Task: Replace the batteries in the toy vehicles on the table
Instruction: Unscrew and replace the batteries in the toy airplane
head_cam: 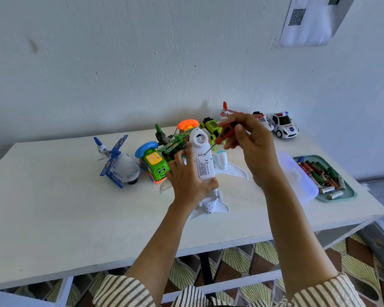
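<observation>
A person sits at a white table (53,207), seen from above over both forearms. A white toy plane (201,141) lies belly-up at the table's centre, straight ahead of the hands. Its long axis runs away from the person, tail near and nose far, leaning slightly left at the far end. The left hand (187,185) grips the fuselage from the left side, fingers wrapped over the body and thumb at the near end of the labelled battery cover (205,170), pinning the plane down. The right hand (251,142) is raised above and to the right of the plane, fingers curled round a red-handled screwdriver (225,134). The shaft slants down and left, its tip meeting the far edge of the cover, where a screw likely sits; the screw itself is too small to make out. The right hand is the one placed to turn, with the wrist bent and the forearm coming in from the lower right. At the right edge, well apart, a teal tray (350,193) holds loose batteries (319,171). Other toy vehicles stand along the far side, including a helicopter (118,162) and a police car (284,125).
</observation>
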Demonstrator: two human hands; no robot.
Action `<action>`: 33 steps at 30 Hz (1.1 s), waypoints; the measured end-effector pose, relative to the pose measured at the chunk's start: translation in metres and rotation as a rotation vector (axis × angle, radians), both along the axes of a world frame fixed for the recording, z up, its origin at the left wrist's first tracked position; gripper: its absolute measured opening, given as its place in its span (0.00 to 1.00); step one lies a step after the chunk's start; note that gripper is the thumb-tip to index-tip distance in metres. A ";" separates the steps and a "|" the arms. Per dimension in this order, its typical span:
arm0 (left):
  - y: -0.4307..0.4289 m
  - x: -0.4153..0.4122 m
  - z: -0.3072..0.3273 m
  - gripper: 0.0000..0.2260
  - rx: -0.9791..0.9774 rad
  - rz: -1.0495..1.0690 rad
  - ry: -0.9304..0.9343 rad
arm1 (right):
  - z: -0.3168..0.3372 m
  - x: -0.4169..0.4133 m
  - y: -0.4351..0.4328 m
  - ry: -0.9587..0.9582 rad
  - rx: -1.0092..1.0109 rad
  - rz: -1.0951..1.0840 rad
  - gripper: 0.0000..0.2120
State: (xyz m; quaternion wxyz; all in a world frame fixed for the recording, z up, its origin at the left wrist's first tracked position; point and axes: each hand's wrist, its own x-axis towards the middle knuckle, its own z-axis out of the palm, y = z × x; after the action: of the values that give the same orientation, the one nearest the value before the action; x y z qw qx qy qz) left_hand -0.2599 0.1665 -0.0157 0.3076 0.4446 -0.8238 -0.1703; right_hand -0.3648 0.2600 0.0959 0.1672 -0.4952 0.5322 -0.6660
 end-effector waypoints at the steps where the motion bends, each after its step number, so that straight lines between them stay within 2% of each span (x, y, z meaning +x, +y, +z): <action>1: 0.000 0.000 0.000 0.49 -0.003 0.000 0.000 | 0.000 0.001 -0.001 -0.005 -0.001 -0.011 0.09; 6: 0.000 0.001 0.000 0.49 0.008 0.000 0.025 | -0.002 0.001 -0.001 0.099 0.026 -0.064 0.08; 12: -0.001 0.002 0.000 0.49 0.017 0.002 0.022 | -0.001 -0.001 0.001 -0.047 -0.011 0.001 0.11; 16: 0.000 0.001 -0.001 0.48 0.002 -0.003 0.015 | -0.004 -0.001 -0.001 -0.009 0.012 -0.023 0.10; 20: 0.000 0.001 0.000 0.49 0.014 -0.004 0.014 | -0.002 0.001 -0.001 0.113 0.013 -0.082 0.07; 26: 0.000 0.003 0.001 0.49 0.017 0.000 0.038 | 0.002 0.000 0.002 -0.051 -0.006 -0.014 0.09; 30: 0.002 0.002 0.001 0.49 -0.003 -0.004 0.032 | -0.001 0.001 0.000 -0.022 0.001 -0.014 0.09; 33: 0.002 0.002 0.002 0.49 0.002 -0.007 0.019 | -0.001 0.002 0.000 0.020 -0.005 -0.050 0.06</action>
State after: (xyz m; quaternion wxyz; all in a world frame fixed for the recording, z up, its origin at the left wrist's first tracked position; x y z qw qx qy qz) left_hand -0.2583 0.1688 -0.0135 0.3142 0.4403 -0.8223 -0.1767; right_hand -0.3623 0.2600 0.0951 0.1438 -0.4888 0.5443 -0.6664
